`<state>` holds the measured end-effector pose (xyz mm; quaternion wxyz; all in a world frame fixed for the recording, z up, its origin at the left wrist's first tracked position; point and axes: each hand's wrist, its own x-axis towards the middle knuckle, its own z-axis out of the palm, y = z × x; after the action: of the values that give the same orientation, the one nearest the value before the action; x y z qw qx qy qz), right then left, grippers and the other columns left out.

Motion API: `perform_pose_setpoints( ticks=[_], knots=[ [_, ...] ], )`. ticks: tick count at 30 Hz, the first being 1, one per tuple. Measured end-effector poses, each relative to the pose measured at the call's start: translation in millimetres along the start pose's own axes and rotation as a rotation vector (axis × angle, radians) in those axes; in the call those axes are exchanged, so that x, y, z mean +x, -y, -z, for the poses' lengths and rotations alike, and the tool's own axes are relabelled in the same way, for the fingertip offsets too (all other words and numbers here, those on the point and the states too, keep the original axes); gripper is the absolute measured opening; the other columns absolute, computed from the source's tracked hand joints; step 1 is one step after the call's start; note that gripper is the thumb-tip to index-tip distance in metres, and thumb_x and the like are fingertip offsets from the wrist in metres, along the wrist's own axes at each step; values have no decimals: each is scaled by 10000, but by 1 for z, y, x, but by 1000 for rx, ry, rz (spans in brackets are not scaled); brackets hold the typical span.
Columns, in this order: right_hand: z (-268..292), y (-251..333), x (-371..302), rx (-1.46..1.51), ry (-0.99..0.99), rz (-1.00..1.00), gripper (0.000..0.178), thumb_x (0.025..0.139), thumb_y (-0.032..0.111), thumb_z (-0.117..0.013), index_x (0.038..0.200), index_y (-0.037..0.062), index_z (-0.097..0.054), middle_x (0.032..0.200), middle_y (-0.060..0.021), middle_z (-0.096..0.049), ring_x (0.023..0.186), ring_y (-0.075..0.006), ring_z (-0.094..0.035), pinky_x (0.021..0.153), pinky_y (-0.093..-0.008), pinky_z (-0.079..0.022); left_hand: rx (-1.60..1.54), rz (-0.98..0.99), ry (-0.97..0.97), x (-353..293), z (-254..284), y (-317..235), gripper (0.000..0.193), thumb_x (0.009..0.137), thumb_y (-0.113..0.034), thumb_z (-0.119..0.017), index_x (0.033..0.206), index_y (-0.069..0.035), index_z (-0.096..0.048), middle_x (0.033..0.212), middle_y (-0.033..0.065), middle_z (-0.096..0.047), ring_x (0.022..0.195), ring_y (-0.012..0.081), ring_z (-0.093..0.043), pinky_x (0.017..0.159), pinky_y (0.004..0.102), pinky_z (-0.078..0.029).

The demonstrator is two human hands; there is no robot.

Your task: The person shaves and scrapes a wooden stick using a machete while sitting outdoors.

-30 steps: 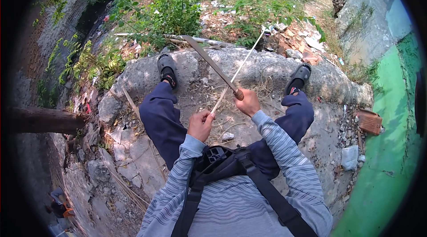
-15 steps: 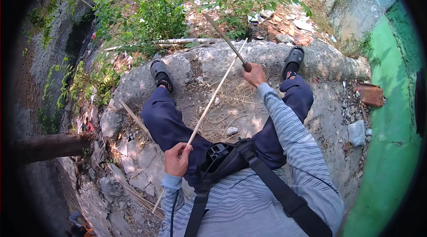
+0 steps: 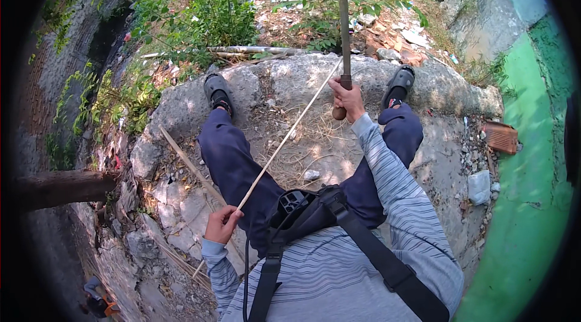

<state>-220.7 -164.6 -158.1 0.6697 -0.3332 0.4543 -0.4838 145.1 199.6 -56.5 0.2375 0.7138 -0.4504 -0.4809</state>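
Observation:
My left hand (image 3: pixel 222 224) is closed around the lower part of a thin pale bamboo strip (image 3: pixel 284 142), pinched between thumb and fingers. The strip slants up and away to the right, its far tip beside the knife. My right hand (image 3: pixel 349 101) grips a long knife (image 3: pixel 345 35) by its round brown wooden handle, the blade upright and pointing away from me. The right fingertips lie close to the strip's far end; whether they touch it I cannot tell. Thin pale shavings (image 3: pixel 324 125) lie on the ground between my legs.
A longer split piece (image 3: pixel 190 165) and several thin strips (image 3: pixel 172 252) lie at my left. A dark wooden post (image 3: pixel 66 189) juts in there. Rightward are a reddish brick (image 3: pixel 501 137), a whitish lump (image 3: pixel 479 187) and a green wall (image 3: pixel 514 201). Plants (image 3: pixel 221 16) grow beyond the stone ledge (image 3: pixel 302 74).
The knife blade has swung from leaning left to upright. My left hand has shifted down and left with the strip, and the right fingers now sit nearer its far end.

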Motion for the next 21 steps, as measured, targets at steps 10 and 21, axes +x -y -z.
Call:
perform_pose_setpoints(
  ticks=[10, 21],
  knots=[
    [14, 14, -6, 126, -54, 35, 238, 894, 128, -773, 1045, 48, -609, 618, 79, -417, 451, -37, -384, 443, -241, -322, 200, -39, -16, 4, 14, -10, 193, 969, -154, -684, 981, 36, -710, 684, 95, -665, 631, 102, -593, 587, 296, -458],
    [25, 10, -8, 61, -191, 123, 278, 952, 262, -753, 1108, 57, -648, 796, -12, -603, 482, -62, -462, 457, -241, -364, 14, -19, -93, -9, 15, 26, 164, 972, -154, -703, 968, 10, -711, 631, 23, -589, 590, 67, -495, 539, 278, -373]
  ],
)
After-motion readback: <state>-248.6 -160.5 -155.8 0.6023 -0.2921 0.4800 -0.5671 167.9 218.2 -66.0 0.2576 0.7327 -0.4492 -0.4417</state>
